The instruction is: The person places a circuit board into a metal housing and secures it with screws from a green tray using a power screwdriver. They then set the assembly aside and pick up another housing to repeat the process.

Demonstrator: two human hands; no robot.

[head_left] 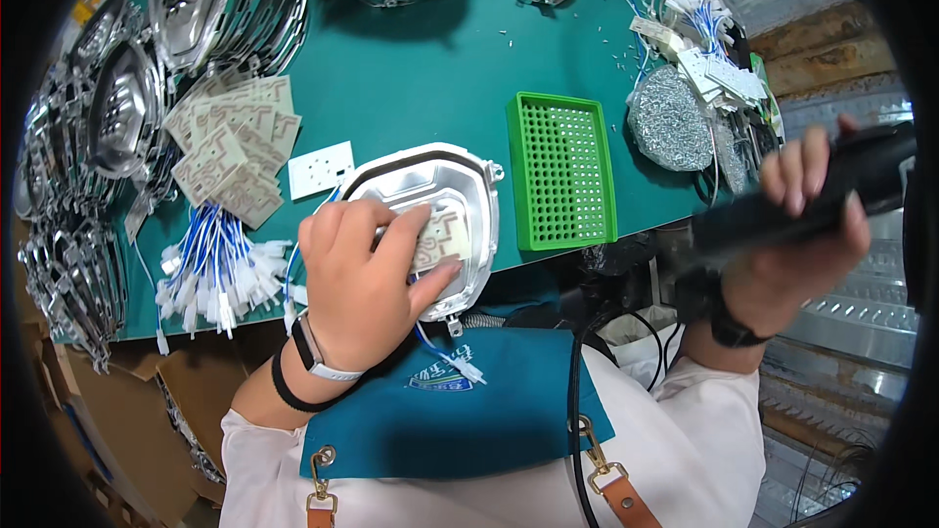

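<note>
In front of me lies a shiny silver metal lamp housing (481, 225) with small tabs on its rim, partly over the table's near edge. My left hand (357, 259) reaches over it with curled fingers, thumb and index finger pressing on a pale circuit board (448, 235) inside. A blue-and-white wire with a white connector (469, 372) hangs from the housing over my apron. Off to the right, my right hand (797, 225) is wrapped around a black electric screwdriver (782, 215), raised beyond the table edge. Motion blurs its front end, hiding the tip.
A green tray (514, 176) of small screws stands right of the housing. Left are loose circuit boards (235, 142), wired connectors (220, 284) and stacked metal housings (122, 108). A white board (321, 170) lies behind my hand. Metal mesh (670, 117) and more wiring sit at the right corner.
</note>
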